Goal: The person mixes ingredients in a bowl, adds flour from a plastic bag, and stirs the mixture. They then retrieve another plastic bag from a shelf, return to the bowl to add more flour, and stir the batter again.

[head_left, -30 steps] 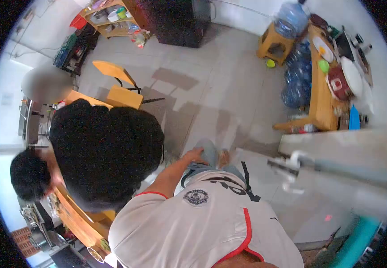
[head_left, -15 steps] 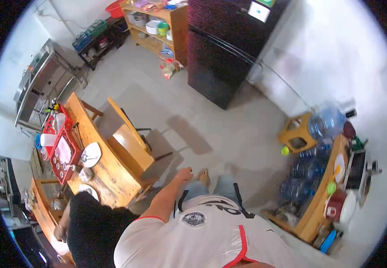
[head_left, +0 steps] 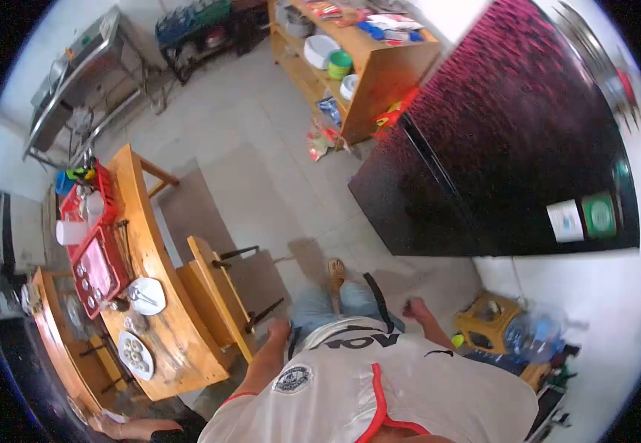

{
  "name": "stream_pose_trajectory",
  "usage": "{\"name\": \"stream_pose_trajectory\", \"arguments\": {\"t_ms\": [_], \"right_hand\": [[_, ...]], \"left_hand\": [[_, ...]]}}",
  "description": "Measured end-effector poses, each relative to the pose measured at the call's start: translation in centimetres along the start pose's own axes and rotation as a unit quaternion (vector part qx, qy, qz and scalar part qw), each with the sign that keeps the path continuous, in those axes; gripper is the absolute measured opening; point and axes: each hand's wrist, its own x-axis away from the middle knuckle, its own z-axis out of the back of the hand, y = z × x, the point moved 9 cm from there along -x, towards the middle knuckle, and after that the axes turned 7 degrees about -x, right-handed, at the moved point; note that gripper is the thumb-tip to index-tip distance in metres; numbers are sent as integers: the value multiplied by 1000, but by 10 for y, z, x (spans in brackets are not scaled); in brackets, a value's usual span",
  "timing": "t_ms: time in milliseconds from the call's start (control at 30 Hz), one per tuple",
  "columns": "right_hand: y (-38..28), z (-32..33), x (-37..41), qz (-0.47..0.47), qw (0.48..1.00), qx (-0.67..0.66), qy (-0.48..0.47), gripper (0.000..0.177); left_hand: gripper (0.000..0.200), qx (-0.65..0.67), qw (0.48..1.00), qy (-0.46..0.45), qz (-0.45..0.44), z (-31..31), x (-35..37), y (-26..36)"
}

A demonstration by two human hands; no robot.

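Note:
My left hand (head_left: 279,328) hangs beside my left hip, near the backrest of a wooden chair (head_left: 220,299); its fingers are small and blurred here. On my other side, my right hand (head_left: 414,307) is held out from the hip with fingers loosely bent and slightly apart, nothing visible in it. A wooden table (head_left: 180,354) stands to my left. On it are a plate of small round pale pieces (head_left: 136,356), a white plate with utensils (head_left: 147,295) and a red tray (head_left: 117,258) with a pink cloth.
A black-and-pink refrigerator (head_left: 483,170) stands ahead right. Beyond it is a wooden shelf (head_left: 379,66) with bowls. A yellow crate (head_left: 483,321) and a water jug (head_left: 531,336) sit right. Another person's arm (head_left: 139,428) shows lower left, near a second table (head_left: 62,354).
The view has turned right and come nearer the refrigerator. My right hand has come into view, and my left hand is closer to my hip. The other person has shifted toward the lower edge.

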Motion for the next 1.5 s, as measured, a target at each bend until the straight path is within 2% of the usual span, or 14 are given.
{"name": "stream_pose_trajectory", "arguments": {"t_ms": [67,133,233,333,500,567,667,767,800,867,933,1100,1200,1500], "right_hand": [[-129,-81,-25,17,978,205,39,22],[-240,-162,-56,284,862,419,-38,23],[-343,-257,-105,138,919,359,-86,26],[-413,-298,-186,172,891,416,-59,31],[-472,-328,-370,192,899,392,26,24],[-517,-354,-429,388,783,469,128,23],[-549,-377,-568,197,976,74,53,32],[-588,-386,-683,93,974,-197,66,42],[-606,-373,-721,191,970,-130,72,49],[-648,-355,-739,274,901,97,321,64],[-700,-372,-704,335,682,296,579,74],[-719,-355,-751,222,718,467,466,59],[-729,-371,-755,321,624,562,438,48],[-700,-402,-641,530,569,447,442,26]], "left_hand": [[40,89,993,-23,75,62,-8,2],[38,203,969,27,136,103,-29,-12],[29,383,898,124,179,188,-60,-30],[22,489,806,288,170,286,-93,-46],[16,572,759,295,98,415,-150,-63],[16,614,743,242,114,409,-184,-65],[14,627,733,230,127,454,-217,-74],[14,599,739,283,122,479,-261,-79],[13,610,738,246,150,467,-279,-78],[15,591,734,298,152,472,-303,-74],[17,518,771,328,170,490,-318,-66],[21,429,830,284,213,511,-332,-56],[20,423,834,273,226,527,-337,-52],[23,576,802,119,105,507,-385,-24]]}}
